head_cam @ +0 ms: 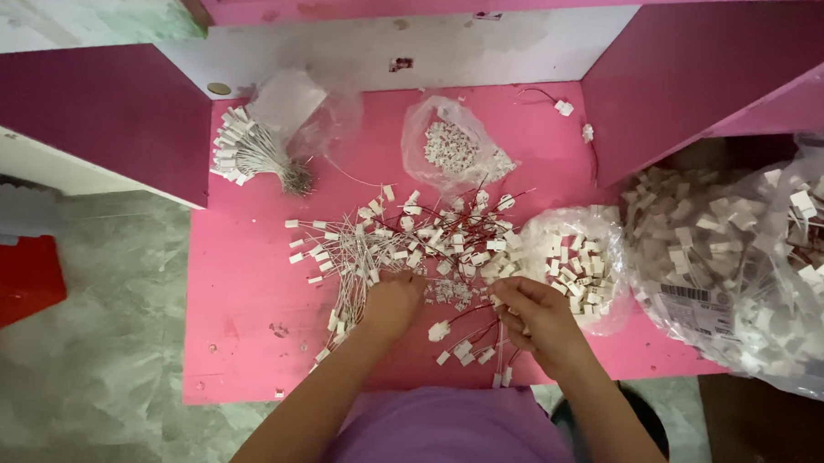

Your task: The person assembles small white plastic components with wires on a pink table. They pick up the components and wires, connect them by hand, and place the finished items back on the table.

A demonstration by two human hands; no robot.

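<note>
A loose pile of thin red and white wires with small white plastic connectors (412, 236) is spread over the pink tabletop (245, 299). My left hand (391, 304) rests on the near edge of that pile, fingers curled around a bunch of white wires. My right hand (537, 313) sits beside it, fingers pinched on red wires with a connector. More wired connectors (467, 350) lie between and below my hands. What exactly lies under my fingers is hidden.
A tied bundle of wired connectors (250, 151) lies at the back left by an empty clear bag (298, 104). Clear bags of white connectors sit at the back centre (451, 149), at the right (575, 260) and far right (748, 271). Magenta panels flank the table.
</note>
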